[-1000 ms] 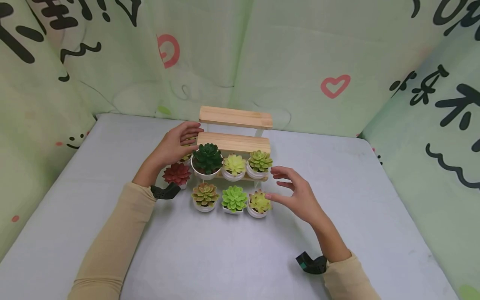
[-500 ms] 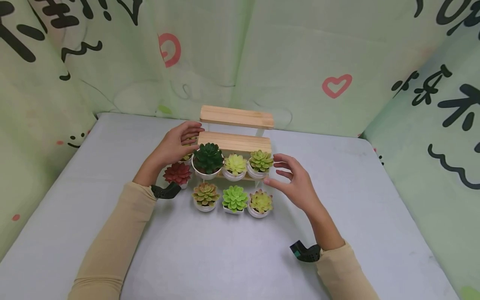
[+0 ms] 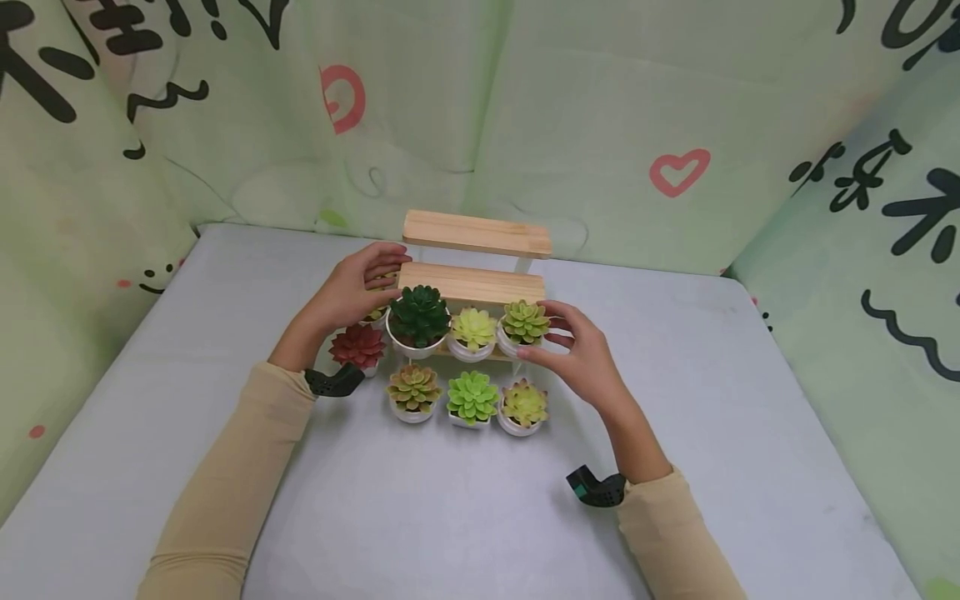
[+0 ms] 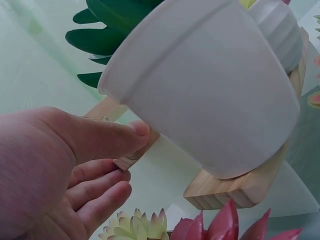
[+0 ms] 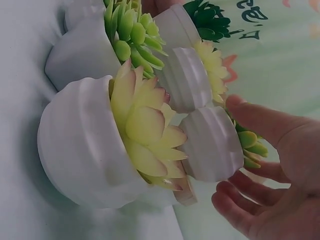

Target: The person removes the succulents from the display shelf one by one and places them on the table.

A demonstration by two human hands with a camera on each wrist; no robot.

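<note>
A three-tier wooden plant stand (image 3: 472,282) stands at the table's back. Its lowest tier bears a dark green succulent in a white pot (image 4: 210,90), a pale yellow succulent (image 3: 473,327) and a green succulent (image 3: 525,321). My left hand (image 3: 347,285) touches the left end of the middle tier, its thumb beside the large white pot. At the right end my right hand (image 3: 579,350) pinches the green succulent's ribbed white pot (image 5: 212,144), thumb in front and fingers behind.
Before the stand sit a brownish succulent (image 3: 414,388), a bright green succulent (image 3: 472,397) and a yellow one with pink tips (image 3: 524,403). A red succulent (image 3: 357,345) is under my left wrist, with another partly hidden behind that hand. A printed curtain (image 3: 585,125) hangs behind.
My right hand has moved left and up, from beside the front yellow succulent to the green succulent's pot, its fingers closing around it. My left hand stays where it was.
</note>
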